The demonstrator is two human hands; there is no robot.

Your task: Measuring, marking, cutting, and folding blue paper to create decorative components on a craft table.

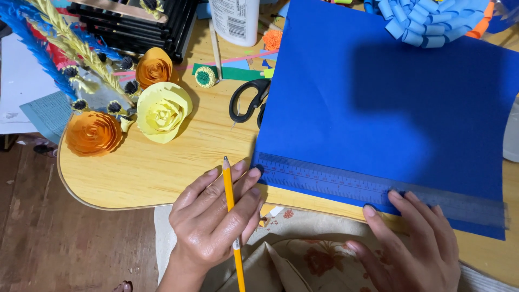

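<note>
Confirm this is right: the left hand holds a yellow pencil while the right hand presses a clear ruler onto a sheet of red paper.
Not quite: the sheet of paper is blue, not red, as the head view shows. The left hand holds the yellow pencil, and the right hand presses the clear ruler onto it.

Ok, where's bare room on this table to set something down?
Bare wood lies between the yellow paper rose, the blue sheet and the left hand. The top left is crowded with paper flowers, black scissors and scraps.

— What do I have on the wooden table point(162, 173)?
— Blue paper sheet point(378, 97) at three o'clock, black scissors point(246, 100) centre, paper roses point(162, 111) at ten, glue bottle point(235, 21) at twelve.
</note>
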